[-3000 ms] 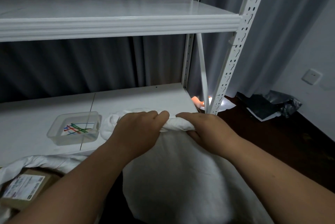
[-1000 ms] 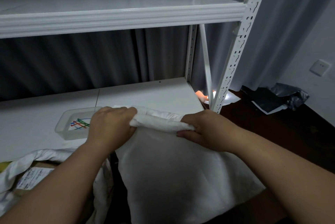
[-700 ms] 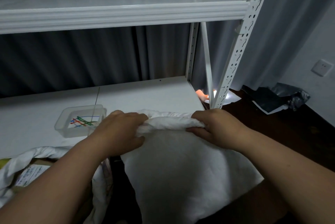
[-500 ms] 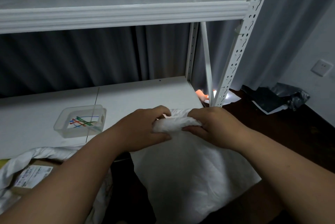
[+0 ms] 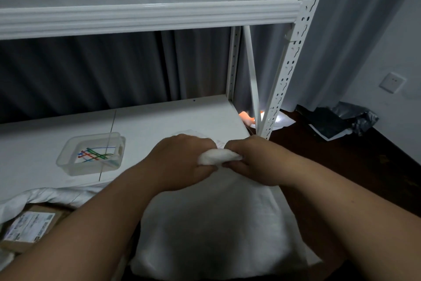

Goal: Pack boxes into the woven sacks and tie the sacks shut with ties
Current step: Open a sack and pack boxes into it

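Left hand [image 5: 182,162] and right hand [image 5: 252,160] both grip the bunched neck of the white woven sack [image 5: 218,223], knuckles nearly touching, beside tray of ties [image 5: 95,155].

Matt white woven sack [image 5: 218,223] in both hands; clear glossy plastic tray [image 5: 91,154] left of grip; smooth painted metal shelf [image 5: 159,121] beyond.

Bare forearms [image 5: 95,223], no sleeves

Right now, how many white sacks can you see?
2. One white woven sack hangs in the middle, its gathered mouth gripped by the left hand and right hand. Another white woven sack lies lower left, around a brown cardboard box.
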